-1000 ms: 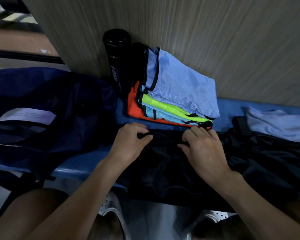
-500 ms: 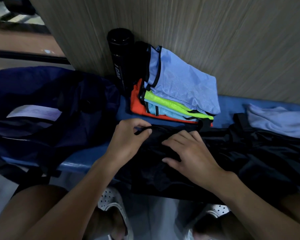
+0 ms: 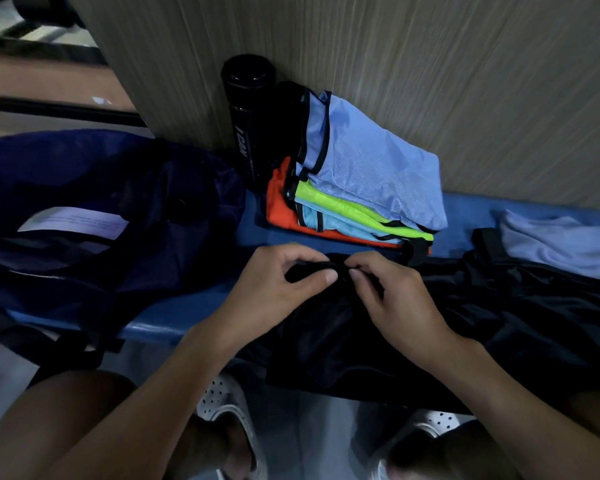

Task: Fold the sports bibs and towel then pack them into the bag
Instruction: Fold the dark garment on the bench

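Fingers (image 3: pixel 327 276) of the left hand (image 3: pixel 274 292) and right hand (image 3: pixel 399 303) are pinching the hem of a black bib (image 3: pixel 329 351), seemingly limp and slippery, with folded bibs (image 3: pixel 371 168) lying at twelve o'clock.

Both grips meet at the centre of the frame. The left grip (image 3: pixel 274 289) curls its fingers over and sets its thumb (image 3: pixel 328 276) against them, pinching the far edge of a black cloth (image 3: pixel 343 341). The right grip (image 3: pixel 399 299) mirrors it, its thumb tip (image 3: pixel 355 273) just beside the left thumb, knuckles raised, fingers bent down onto the same edge. Both wrists are bare. The left forearm (image 3: pixel 146 403) runs in from the lower left corner, the right forearm (image 3: pixel 534 414) from the lower right, converging in a V. A bare thigh (image 3: pixel 59 403) shows beside the left forearm, lower left.
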Action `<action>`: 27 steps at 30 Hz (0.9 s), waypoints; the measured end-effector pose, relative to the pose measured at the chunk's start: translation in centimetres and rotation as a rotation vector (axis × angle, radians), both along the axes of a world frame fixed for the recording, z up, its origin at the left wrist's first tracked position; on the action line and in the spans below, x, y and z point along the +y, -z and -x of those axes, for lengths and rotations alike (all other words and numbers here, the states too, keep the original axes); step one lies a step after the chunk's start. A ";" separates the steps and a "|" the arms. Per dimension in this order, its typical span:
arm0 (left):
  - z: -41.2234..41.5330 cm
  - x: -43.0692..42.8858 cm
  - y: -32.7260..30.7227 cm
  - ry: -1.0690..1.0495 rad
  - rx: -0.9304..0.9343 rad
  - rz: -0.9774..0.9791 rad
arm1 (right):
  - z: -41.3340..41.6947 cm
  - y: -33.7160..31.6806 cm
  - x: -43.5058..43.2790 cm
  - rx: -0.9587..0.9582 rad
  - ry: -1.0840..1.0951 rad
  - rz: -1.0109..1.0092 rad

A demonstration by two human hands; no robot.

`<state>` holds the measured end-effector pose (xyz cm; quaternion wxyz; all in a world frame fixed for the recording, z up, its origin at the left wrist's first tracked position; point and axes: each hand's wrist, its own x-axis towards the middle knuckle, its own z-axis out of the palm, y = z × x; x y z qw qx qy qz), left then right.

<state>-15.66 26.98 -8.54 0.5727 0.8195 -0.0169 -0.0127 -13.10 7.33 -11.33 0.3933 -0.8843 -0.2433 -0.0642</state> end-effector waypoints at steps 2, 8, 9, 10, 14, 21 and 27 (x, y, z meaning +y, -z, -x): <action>0.0 0.0 0.5 -0.014 -0.016 -0.037 | 0.0 0.0 0.0 0.013 0.011 -0.007; 0.2 -0.3 0.6 -0.033 -0.090 -0.089 | -0.1 -0.6 -0.3 0.015 -0.089 0.124; 0.3 -0.3 0.5 -0.005 -0.089 -0.078 | -0.1 -0.5 -0.3 0.006 -0.095 0.105; 0.5 -0.3 0.4 0.026 -0.097 -0.069 | 0.0 -0.4 -0.3 -0.004 -0.089 0.072; 0.7 -0.3 -0.5 0.076 -0.077 -0.026 | 0.7 -0.7 -0.5 -0.042 -0.091 0.022; -1.7 1.9 3.0 -0.021 0.076 -0.338 | 3.5 -2.7 -2.5 -0.023 -0.205 0.086; -1.6 0.5 4.4 0.057 0.055 -0.592 | 5.3 -4.0 -3.5 -0.070 -0.290 0.180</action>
